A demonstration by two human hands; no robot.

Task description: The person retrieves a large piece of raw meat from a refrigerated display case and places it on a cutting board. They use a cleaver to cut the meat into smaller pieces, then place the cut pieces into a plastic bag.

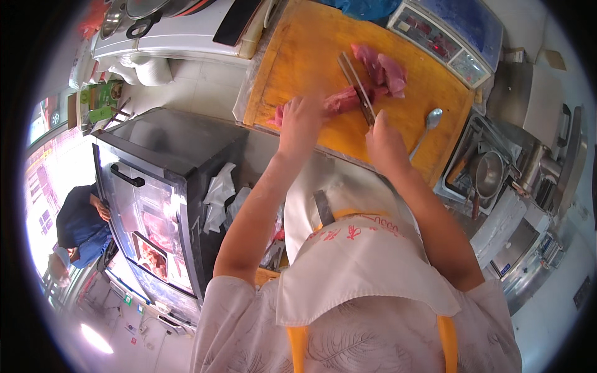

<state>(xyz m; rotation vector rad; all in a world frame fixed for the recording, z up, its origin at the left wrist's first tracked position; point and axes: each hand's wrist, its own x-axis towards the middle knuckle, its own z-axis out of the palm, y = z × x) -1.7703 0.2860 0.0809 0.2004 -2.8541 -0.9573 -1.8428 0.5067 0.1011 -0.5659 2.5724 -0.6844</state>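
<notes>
A thick wooden cutting board [303, 51] lies before me. Across it stretches a long strip of raw red meat [342, 101]. My left hand [301, 121] grips this strip near its left end, fingers curled over it and partly blurred. In my right hand [385, 137] is the handle of a kitchen knife [358, 86], seen nearly edge-on, its blade standing across the strip. Beyond the knife, paler pieces of meat [380, 67] lie on the board, close to the strip's right end. A metal spoon [433, 119] rests to the right of my right hand.
A weighing scale [440, 42] stands at the board's far right, near a blue plastic bag [366, 7]. Right of the board, a metal tray [459, 172] holds a small pot [487, 170]. At left, a person [79, 224] touches a glass-fronted display cabinet [149, 205] with meat inside.
</notes>
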